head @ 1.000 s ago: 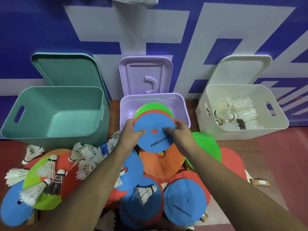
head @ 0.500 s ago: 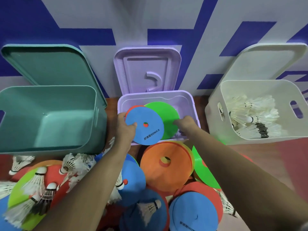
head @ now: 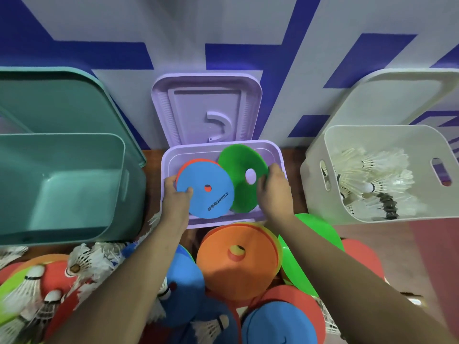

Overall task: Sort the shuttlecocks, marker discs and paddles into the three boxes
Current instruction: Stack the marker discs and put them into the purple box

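My left hand (head: 175,196) pinches a blue marker disc (head: 206,192) with a red disc (head: 196,162) under it, over the purple box (head: 275,152). Beside them, my right hand (head: 272,192) grips the edge of a green disc (head: 242,180), tilted inside the same box. The white box (head: 320,155) at right holds several shuttlecocks (head: 367,177). To the left stands the teal box (head: 74,184), with nothing visible inside. On the floor below lie an orange disc (head: 236,266), further blue, red and green discs, and loose shuttlecocks (head: 92,256). No paddle is in view.
Each box's lid leans open against the blue and white wall: teal lid (head: 57,100), purple lid (head: 206,108), white lid (head: 407,98). The pile of discs and shuttlecocks covers the reddish floor between my arms and to the left.
Both hands carried the stacked discs forward from above the pile into the purple box. The green disc has slid out to the right, apart from the blue and red ones.
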`<action>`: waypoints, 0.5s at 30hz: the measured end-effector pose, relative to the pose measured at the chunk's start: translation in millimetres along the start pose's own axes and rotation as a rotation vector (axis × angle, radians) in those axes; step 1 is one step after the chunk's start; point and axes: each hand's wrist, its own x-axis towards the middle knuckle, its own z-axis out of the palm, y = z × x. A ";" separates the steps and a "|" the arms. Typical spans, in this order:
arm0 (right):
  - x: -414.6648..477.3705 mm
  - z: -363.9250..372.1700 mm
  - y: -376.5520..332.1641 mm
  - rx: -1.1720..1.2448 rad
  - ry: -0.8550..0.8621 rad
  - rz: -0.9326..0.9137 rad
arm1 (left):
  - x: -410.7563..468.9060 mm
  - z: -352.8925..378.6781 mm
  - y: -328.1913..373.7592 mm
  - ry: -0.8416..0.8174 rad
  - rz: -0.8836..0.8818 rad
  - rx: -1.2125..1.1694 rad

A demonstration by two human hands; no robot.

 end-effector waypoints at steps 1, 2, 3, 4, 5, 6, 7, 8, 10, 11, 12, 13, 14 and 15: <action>-3.4 -3.3 2.5 -0.013 0.046 -0.031 | 3.2 4.4 1.4 -0.008 -0.037 -0.042; -6.4 -6.1 4.8 -0.024 0.077 -0.054 | 7.4 8.7 2.0 -0.005 -0.061 -0.043; -7.5 -6.9 7.9 -0.024 0.099 -0.055 | 12.0 12.5 1.8 0.009 -0.064 0.003; -7.5 -5.8 10.7 -0.021 0.115 -0.037 | 14.6 15.6 2.8 0.022 -0.045 0.102; -7.2 -4.1 13.1 -0.021 0.129 -0.017 | 18.1 17.5 2.2 0.033 -0.006 0.243; -6.4 -2.1 14.8 -0.029 0.131 -0.001 | 19.8 19.4 2.4 0.044 0.033 0.425; -5.5 0.5 17.0 -0.048 0.123 0.003 | 20.0 22.0 3.2 0.056 0.051 0.615; -5.1 2.2 18.0 -0.071 0.100 0.007 | 19.9 24.3 3.6 0.058 0.048 0.773; -3.6 4.0 20.7 -0.086 0.051 0.012 | 19.9 28.8 3.8 0.022 0.019 0.961; -2.9 3.2 21.7 -0.085 0.040 0.009 | 19.9 29.9 3.2 -0.006 0.012 1.026; -2.6 1.8 22.6 -0.084 0.036 0.003 | 19.8 29.8 1.2 -0.027 0.017 1.087; -2.5 0.2 24.1 -0.086 0.032 -0.008 | 19.4 29.0 -2.3 -0.036 0.033 1.144; -3.0 -1.6 25.3 -0.090 0.017 -0.013 | 17.4 27.7 -4.9 -0.036 0.051 1.205; -3.6 -3.1 26.1 -0.094 -0.010 -0.012 | 15.1 26.0 -7.2 -0.027 0.065 1.248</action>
